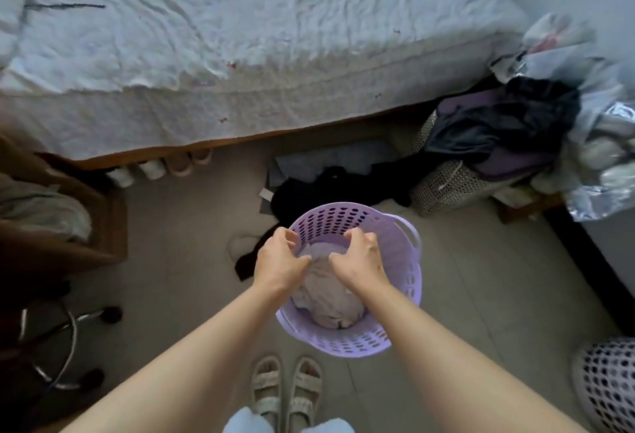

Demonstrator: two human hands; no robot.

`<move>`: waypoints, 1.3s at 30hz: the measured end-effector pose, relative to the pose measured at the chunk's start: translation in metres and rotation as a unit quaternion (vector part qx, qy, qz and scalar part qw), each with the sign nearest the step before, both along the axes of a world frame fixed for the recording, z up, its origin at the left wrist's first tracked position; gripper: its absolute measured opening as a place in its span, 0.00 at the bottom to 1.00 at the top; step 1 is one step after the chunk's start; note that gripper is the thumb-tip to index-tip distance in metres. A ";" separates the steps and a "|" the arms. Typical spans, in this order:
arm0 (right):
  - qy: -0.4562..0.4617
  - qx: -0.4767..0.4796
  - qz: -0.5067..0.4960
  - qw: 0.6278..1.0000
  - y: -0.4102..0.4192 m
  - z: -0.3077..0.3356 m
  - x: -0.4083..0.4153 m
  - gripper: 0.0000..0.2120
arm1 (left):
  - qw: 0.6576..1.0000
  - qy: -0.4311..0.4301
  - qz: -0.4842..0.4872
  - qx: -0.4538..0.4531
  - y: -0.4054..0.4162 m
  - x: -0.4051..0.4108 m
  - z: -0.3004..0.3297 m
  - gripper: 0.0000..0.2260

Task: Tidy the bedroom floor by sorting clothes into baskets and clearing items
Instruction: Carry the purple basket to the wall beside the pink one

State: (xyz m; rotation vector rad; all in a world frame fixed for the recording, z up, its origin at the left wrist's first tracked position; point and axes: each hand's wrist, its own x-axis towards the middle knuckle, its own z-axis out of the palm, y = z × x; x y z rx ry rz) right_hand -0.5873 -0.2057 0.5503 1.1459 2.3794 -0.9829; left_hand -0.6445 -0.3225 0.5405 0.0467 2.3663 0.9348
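A lilac perforated plastic basket (398,254) stands on the tiled floor just in front of my feet. A pale pink garment (330,298) lies bunched inside it. My left hand (280,259) and my right hand (359,259) hover side by side over the basket's mouth, with fingers and thumbs curled at the garment's upper edge. Black clothes (309,188) lie on the floor just behind the basket, and a black strip (247,261) trails to its left.
The bed (240,54) fills the far side, with slippers (154,170) lined up under its edge. A woven basket (453,182) heaped with dark clothes stands at right beside plastic bags (601,144). A white perforated basket (608,381) sits at bottom right. A chair base (68,346) is at left.
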 end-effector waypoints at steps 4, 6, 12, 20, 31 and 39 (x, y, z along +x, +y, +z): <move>-0.032 0.005 -0.008 0.999 0.019 -0.022 0.028 0.22 | 0.999 -0.008 -0.035 -0.019 0.017 0.011 -0.029 0.14; -0.046 0.007 -0.009 0.999 0.029 -0.035 0.038 0.22 | 0.998 -0.017 -0.045 -0.030 0.023 0.016 -0.045 0.14; -0.069 0.016 0.030 0.997 0.059 -0.068 0.050 0.19 | 0.995 -0.045 -0.039 -0.082 0.040 0.033 -0.081 0.15; -0.082 0.012 0.138 0.987 0.126 -0.124 0.054 0.20 | 0.992 -0.052 0.039 -0.105 0.090 0.065 -0.123 0.14; -0.181 0.094 0.264 0.943 0.195 -0.253 0.063 0.22 | 0.959 -0.078 0.031 -0.272 0.088 0.100 -0.231 0.18; -0.207 0.257 0.404 0.853 0.219 -0.305 0.067 0.21 | 0.930 -0.068 -0.010 -0.362 0.062 0.098 -0.284 0.19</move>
